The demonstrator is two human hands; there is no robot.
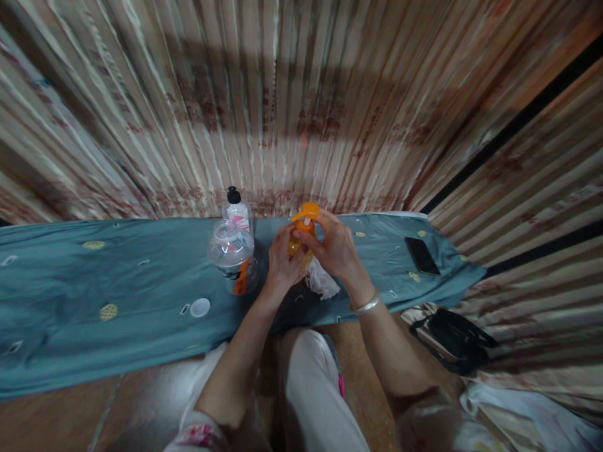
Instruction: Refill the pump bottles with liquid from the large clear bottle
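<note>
An orange pump bottle (307, 256) stands in front of me, its orange pump head (308, 211) on top. My left hand (284, 256) is closed around the bottle's body from the left. My right hand (335, 245) grips the collar just under the pump head, thumb across the front. A crumpled white cloth or tissue (322, 280) lies below the right hand. Left of my hands are a clear plastic jar (230, 251) without a lid, with an orange and black label, and behind it a clear bottle with a black cap (233, 195).
A blue-green cloth (155, 270) with yellow prints covers the long table. A round white lid (200, 307) lies near the front edge. A dark phone (423, 255) rests at the right. Pleated curtains (301, 100) hang behind; a black bag (455, 336) sits low at the right.
</note>
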